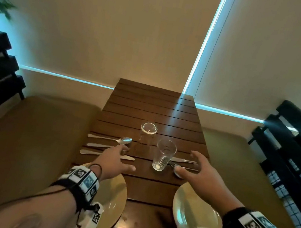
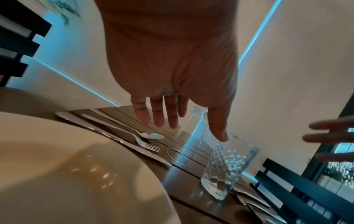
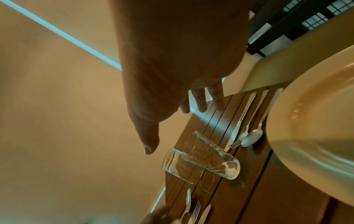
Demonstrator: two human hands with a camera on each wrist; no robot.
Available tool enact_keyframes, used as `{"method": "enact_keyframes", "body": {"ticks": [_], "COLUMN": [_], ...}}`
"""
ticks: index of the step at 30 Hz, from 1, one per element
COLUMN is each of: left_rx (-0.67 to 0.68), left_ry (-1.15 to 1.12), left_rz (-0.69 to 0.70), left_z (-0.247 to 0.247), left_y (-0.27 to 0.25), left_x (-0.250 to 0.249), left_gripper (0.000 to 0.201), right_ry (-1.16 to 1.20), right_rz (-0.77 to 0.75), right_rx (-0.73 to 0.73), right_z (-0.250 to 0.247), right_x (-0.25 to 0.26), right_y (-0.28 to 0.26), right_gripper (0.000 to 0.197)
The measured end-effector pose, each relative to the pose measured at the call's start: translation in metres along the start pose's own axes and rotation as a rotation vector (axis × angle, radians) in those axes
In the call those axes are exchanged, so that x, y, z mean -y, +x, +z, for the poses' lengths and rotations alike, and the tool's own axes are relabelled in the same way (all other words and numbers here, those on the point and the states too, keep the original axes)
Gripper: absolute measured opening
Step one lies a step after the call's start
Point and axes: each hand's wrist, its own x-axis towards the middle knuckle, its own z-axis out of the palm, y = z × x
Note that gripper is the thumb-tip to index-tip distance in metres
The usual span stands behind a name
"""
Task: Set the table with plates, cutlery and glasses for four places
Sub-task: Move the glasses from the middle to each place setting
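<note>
From the head view, my left hand (image 1: 114, 160) and right hand (image 1: 199, 170) hover spread and empty over the slatted brown wooden desk (image 1: 157, 103), either side of the nearer clear ribbed glass tumbler (image 1: 164, 155). The left wrist view shows steel cutlery along the left edge; I'd lift it by the handles. The right wrist view shows that tumbler upright; I'd grasp it low.

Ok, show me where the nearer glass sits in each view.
Head: nearer glass, centre, between both hands.
Left wrist: lower right, under the thumb.
Right wrist: lower centre, appearing tipped sideways.
Shared landmark: the farther glass just beyond it.
</note>
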Motion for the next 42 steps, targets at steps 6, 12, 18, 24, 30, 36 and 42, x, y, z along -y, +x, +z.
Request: {"method": "enact_keyframes", "body": {"ticks": [6,12,18,24,30,36,42], "left_rx": [-0.033,-0.001,-0.046,-0.24,-0.378,-0.432,-0.305], "left_ry": [0.092,0.134,0.117,-0.01,-0.303,-0.754,-0.731], "left_rz": [-0.02,-0.025,0.014,0.128,0.273,0.29,0.165], "left_z": [0.014,0.037,0.028,-0.029,-0.072,-0.064,-0.023], "left_y": [0.1,0.144,0.142,0.12,0.093,0.093,0.111], "left_x": [-0.022,-0.023,-0.03,-0.042,-0.062,-0.082,-0.076], "left_gripper": [0.118,0.101,0.07,0.077,0.092,0.102,0.088], "right_ry": [-0.201,-0.41,-0.541,-0.533,-0.505,-0.501,-0.52], "right_rz": [-0.123,-0.064,-0.092,-0.063,-0.055,-0.049,-0.06], "right_rx": [0.051,0.152,0.167,0.175,0.161,0.13,0.124], "right_z": [0.024,0.055,0.063,0.059,0.058,0.061,0.06], "right_x": [0.047,0.046,0.034,0.033,0.034,0.032,0.034], "right_y": [0.082,0.134,0.148,0.146,0.138,0.131,0.123], "right_gripper": [0.099,0.099,0.068,0.068,0.071,0.076,0.077]}}
